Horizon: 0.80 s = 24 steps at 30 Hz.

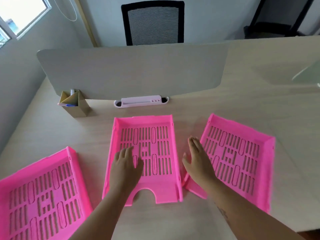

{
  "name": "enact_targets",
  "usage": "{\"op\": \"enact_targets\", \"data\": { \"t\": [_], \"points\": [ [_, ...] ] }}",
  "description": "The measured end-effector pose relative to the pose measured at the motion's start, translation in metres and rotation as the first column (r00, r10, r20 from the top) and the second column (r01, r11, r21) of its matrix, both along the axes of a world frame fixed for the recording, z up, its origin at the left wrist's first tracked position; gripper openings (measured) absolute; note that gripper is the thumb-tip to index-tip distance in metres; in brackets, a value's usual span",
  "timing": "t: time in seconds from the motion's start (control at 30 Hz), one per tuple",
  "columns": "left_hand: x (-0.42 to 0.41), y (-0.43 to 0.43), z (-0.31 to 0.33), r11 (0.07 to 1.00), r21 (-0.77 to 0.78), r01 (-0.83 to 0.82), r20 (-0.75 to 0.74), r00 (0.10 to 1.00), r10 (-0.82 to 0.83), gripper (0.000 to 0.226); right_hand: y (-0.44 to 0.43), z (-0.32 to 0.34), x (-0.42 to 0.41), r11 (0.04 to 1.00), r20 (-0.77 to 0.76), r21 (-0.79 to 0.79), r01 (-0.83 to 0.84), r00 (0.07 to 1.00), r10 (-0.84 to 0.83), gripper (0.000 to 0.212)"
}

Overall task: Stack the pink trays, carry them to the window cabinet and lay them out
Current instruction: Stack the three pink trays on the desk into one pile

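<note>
Three pink trays are sitting apart on the desk (225, 108), nothing stacked yet: middle tray (149, 134), right tray (242, 153), left tray (43, 196). The left hand (125, 168) is lying flat and open inside the middle one, gripping nothing, while the right hand (199, 163) is reaching open-fingered over the right tray's inner wall, probably going for that first. They're looking like rigid slotted plastic with raised rims, so should nest fine.

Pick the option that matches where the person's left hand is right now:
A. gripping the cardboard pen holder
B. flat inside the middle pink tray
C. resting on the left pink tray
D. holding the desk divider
B: the left hand lies open on the slotted floor of the middle pink tray, while the right hand hovers between that tray and the right one.
</note>
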State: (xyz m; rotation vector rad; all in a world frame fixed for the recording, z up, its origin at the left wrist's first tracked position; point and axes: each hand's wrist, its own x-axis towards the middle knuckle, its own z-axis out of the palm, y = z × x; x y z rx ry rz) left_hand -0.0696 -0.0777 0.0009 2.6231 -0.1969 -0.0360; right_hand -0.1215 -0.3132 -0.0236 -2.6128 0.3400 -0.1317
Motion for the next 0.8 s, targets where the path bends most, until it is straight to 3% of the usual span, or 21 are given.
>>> {"op": "enact_targets", "data": {
  "t": [0.17,0.33,0.4,0.53,0.67,0.8],
  "points": [
    [-0.002,-0.109,0.000,0.952,-0.072,0.297,-0.082,0.950,-0.303,0.053,-0.096,0.007,-0.039,0.959,-0.017,-0.148,0.242,0.969,-0.247,0.058],
    [-0.021,-0.189,-0.011,0.925,-0.109,0.363,-0.275,0.883,-0.379,0.052,-0.162,-0.004,-0.092,0.872,-0.100,-0.178,0.455,0.874,-0.476,0.063],
    [-0.024,-0.204,-0.023,0.954,-0.086,0.288,-0.364,0.882,-0.299,0.047,-0.174,-0.014,-0.109,0.833,-0.178,-0.099,0.544,0.814,-0.553,0.072],
    [-0.022,-0.217,-0.036,0.985,0.001,0.170,-0.406,0.901,-0.155,0.024,-0.180,-0.029,-0.128,0.677,-0.292,0.286,0.679,0.734,-0.613,0.063],
    [-0.023,-0.226,-0.016,0.966,-0.050,0.253,-0.355,0.900,-0.254,0.021,-0.195,-0.002,-0.138,0.668,-0.299,0.312,0.676,0.737,-0.606,0.045],
    [-0.012,-0.206,0.014,0.974,-0.098,0.203,-0.275,0.935,-0.222,0.020,-0.187,0.036,-0.106,0.722,-0.208,0.317,0.615,0.788,-0.579,0.051]
  ]
}}
